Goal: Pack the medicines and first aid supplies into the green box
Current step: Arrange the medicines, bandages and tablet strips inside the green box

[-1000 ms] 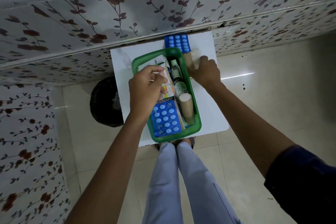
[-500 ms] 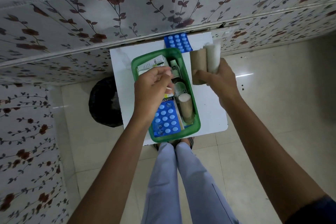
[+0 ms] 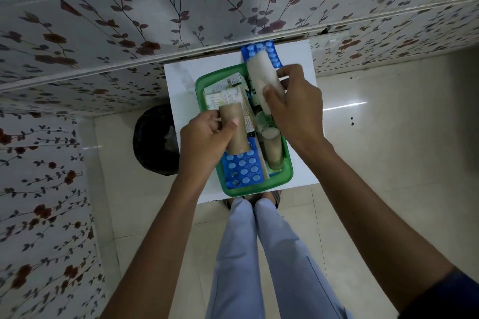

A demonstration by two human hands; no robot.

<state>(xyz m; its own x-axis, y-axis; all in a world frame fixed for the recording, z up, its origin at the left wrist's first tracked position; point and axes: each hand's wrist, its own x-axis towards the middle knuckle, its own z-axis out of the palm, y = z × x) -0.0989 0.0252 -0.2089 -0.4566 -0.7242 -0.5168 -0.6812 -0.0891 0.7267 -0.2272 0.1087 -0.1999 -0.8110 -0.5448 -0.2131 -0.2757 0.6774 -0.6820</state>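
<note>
green box [image 3: 281,181] on white table, crammed with blister packs, cartons, rolls

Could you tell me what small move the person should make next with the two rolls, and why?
Probably lower the brown roll in the left hand into the green box; it already hovers above the box, while the right hand holds the white roll.

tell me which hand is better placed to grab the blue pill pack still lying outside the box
Right. The right hand is nearest the blue pill pack beyond the green box, though it holds a white roll.
</note>
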